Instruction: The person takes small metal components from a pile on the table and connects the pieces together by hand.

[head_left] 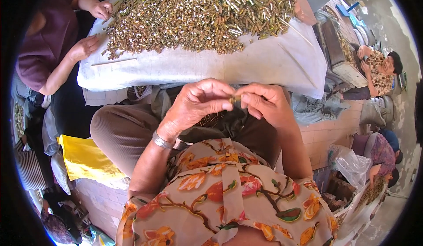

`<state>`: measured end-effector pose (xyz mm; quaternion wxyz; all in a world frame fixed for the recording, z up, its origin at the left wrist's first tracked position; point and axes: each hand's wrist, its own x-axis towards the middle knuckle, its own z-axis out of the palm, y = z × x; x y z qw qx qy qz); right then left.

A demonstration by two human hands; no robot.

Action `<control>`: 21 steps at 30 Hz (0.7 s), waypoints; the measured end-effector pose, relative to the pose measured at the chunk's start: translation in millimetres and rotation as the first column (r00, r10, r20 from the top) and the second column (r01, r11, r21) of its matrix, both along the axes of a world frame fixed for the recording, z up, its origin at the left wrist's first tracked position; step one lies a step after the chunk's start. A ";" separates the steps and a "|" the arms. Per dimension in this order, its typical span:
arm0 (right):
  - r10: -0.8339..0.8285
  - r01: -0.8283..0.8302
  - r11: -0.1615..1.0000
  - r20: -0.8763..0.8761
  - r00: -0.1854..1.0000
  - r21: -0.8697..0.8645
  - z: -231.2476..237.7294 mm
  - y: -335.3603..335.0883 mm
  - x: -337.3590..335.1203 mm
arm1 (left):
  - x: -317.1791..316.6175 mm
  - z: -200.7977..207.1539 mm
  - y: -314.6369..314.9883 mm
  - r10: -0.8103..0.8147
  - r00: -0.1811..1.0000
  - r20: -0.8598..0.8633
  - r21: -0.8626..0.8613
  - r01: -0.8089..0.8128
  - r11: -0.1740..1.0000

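Observation:
Above my lap, my left hand [198,100] and my right hand [266,101] meet fingertip to fingertip, both closed in a pinch. Between them is a small gold-coloured metal piece [232,99], mostly covered by the fingers, so its exact shape cannot be made out. A band circles my left wrist. Just beyond my hands, a large pile of small gold-coloured metal tubes [176,23] lies on a white cloth [185,67] over a table. Darker pieces show in my lap below my hands, partly hidden.
A thin stick [114,62] lies at the cloth's left, with more at the right. A co-worker's hand [83,48] rests by the pile's left edge. A yellow cloth [86,158] lies left of my knee; a plastic bag [319,107] is right of the table. Other people sit at right.

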<state>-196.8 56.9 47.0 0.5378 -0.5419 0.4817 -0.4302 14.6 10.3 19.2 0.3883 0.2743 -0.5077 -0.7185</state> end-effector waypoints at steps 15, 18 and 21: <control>-0.111 -0.132 0.913 0.547 0.830 0.387 -45.9 -33.6 0.0 | -27.7 -46.9 -68.8 0.390 0.773 0.500 -0.544 -0.069 0.836; -0.290 0.257 0.931 0.097 0.952 0.258 -44.4 -87.2 -8.5 | -43.5 -54.4 -82.5 0.700 0.492 0.518 -0.805 0.004 0.593; -0.443 0.287 0.874 -0.405 0.800 -0.392 -71.2 -147.1 -33.9 | -60.1 -57.2 -86.4 0.719 0.466 0.516 -0.820 0.026 0.571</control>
